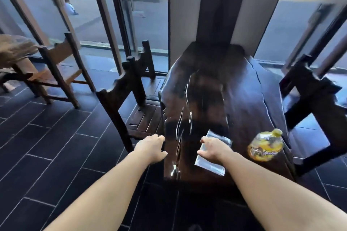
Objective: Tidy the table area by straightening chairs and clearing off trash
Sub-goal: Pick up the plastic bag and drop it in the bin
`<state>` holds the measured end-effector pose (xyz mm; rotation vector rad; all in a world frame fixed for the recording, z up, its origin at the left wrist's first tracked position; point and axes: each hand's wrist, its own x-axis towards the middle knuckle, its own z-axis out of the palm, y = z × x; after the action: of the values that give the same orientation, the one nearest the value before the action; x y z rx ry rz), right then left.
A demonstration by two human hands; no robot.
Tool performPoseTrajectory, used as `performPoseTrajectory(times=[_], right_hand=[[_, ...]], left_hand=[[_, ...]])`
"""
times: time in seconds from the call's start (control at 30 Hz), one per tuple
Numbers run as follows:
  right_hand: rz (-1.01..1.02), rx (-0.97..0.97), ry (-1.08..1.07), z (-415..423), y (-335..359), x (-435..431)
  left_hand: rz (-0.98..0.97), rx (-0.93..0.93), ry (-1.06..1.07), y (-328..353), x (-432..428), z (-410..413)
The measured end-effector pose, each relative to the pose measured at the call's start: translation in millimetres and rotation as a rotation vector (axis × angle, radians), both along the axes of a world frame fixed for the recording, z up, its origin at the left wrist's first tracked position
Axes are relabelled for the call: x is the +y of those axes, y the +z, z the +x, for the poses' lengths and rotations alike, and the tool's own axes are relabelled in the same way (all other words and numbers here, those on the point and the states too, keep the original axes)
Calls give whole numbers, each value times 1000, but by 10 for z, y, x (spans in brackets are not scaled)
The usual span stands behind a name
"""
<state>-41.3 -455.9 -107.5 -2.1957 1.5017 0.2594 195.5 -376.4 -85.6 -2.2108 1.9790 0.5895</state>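
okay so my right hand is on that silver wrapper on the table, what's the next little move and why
Probably close the right hand on the silver wrapper and lift it off the dark table: the hand lies on it, fingers not yet closed. The yellow bottle beside it can follow.

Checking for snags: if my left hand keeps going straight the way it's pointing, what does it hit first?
Probably the dark chair tucked against the table: the left hand is already near its seat's front corner, though depth is hard to judge.

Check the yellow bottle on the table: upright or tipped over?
Tipped over. The yellow bottle lies on its side on the dark table, cap pointing away from the camera, right of the right hand.
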Motion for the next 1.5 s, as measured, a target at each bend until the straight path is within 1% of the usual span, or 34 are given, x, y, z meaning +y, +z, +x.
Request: performPoseTrajectory(times=[0.13, 0.27, 0.47, 0.57, 0.7, 0.8, 0.87, 1.0, 1.1, 1.17, 1.37, 1.5], right_hand=[[50, -12, -90, -321, -135, -307], [129, -17, -211, -686, -377, -509], [195, -111, -510, -875, -782, -496], [198, -116, -606, -865, -960, -426], [196, -145, -717, -838, -1164, -338], [229, -134, -739, -780, -1317, -289], [204, -143, -753, -735, -1406, -272], [131, -178, -775, -665, -1523, -265], [94, -187, -801, -653, -1600, -249], [77, -199, -821, -656, -1636, -250], [43, -247, -862, -615, -1679, -236], [54, -299, -908, -593, -1668, -235]], left_hand=[[52, -26, -99, -187, -505, -317], [107, 29, -155, -437, -950, -735], [183, 215, -98, -873, -1211, -1113], [188, 320, -46, -1078, -1320, -1188], [170, 397, 14, -1364, -1438, -1189], [188, 418, 38, -1551, -1516, -1206], [192, 461, 65, -1647, -1567, -1234], [199, 569, 210, -1791, -1659, -1317], [192, 598, 293, -1873, -1686, -1338], [181, 594, 295, -1910, -1703, -1330], [177, 597, 211, -1982, -1740, -1250], [226, 713, 247, -2013, -1711, -1142]])
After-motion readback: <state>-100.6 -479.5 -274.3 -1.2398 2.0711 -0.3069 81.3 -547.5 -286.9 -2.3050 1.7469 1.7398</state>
